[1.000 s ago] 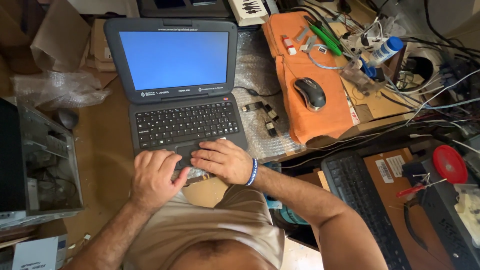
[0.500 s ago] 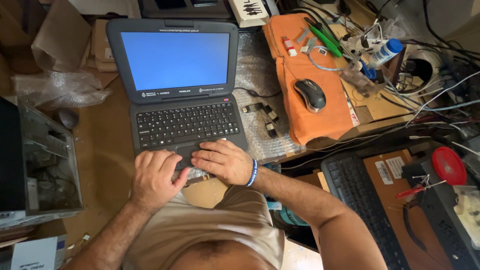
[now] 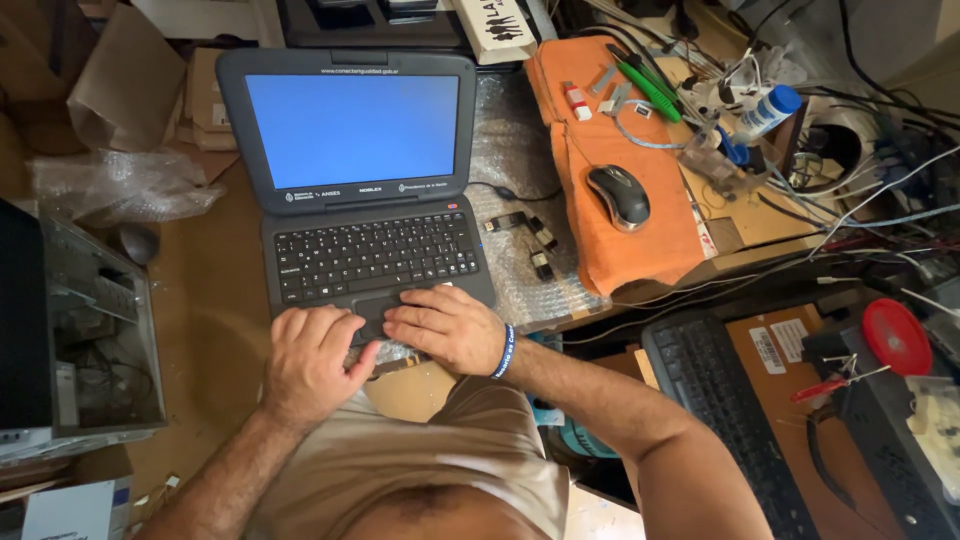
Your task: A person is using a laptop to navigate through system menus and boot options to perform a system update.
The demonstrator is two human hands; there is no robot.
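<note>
Laptop (image 3: 360, 190), dark grey with a plain blue screen, lies open just ahead of both hands. Left hand (image 3: 308, 362) rests loosely curled on its front edge, gripping nothing; right hand (image 3: 445, 326) lies flat and open, fingers on the touchpad (image 3: 375, 308). Farther right of the right hand, a mouse (image 3: 620, 195) sits on an orange cloth (image 3: 640, 245).

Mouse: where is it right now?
In the head view, the mouse lies on the orange cloth, right of the laptop, beyond the right hand.
</note>
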